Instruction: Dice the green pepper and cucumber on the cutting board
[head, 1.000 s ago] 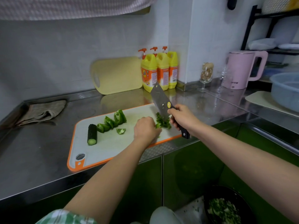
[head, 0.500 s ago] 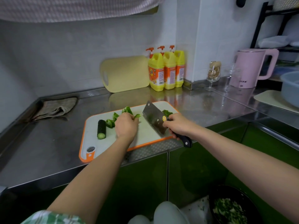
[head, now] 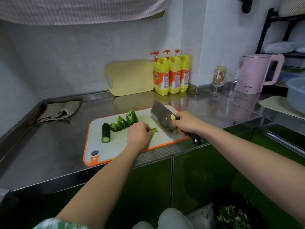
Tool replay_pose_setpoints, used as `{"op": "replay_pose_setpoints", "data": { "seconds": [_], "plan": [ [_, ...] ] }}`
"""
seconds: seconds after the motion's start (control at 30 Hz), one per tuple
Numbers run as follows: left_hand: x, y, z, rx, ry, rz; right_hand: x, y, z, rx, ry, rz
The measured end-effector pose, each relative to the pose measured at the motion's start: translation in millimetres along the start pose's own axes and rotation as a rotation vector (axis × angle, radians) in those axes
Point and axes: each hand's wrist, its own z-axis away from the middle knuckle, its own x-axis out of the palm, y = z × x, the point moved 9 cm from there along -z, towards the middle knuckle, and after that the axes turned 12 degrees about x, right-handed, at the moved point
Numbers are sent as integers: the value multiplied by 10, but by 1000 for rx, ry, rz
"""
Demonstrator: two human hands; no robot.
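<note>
Left hand [head: 140, 133] fingers curl onto a pepper strip [head: 154, 129], only its tip showing; right hand [head: 186, 123] fingers clamp the cleaver [head: 162, 119], handle mostly covered.

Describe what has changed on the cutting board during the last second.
The left hand went left, took a pepper piece and now holds it near the cleaver. The right hand, still holding the cleaver, lowered it toward the cutting board. The cucumber and pepper row stayed put.
</note>
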Motion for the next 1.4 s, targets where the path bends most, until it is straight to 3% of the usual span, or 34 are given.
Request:
{"op": "replay_pose_setpoints", "data": {
  "seconds": [0.57, 0.97, 1.13, 1.4],
  "plan": [
    [61, 112, -17, 109, 48, 94, 264, -244, 20, -30, 78, 534],
    [67, 81, -2, 118, -24, 160, 197, -285, -31, -3, 115, 359],
    [37, 56, 2, 82, 8, 215, 267, -305, 50, -30, 17, 414],
    [68, 46, -12, 85, -8, 270, 371, -304, -24, 10, 94, 417]
  ]
}}
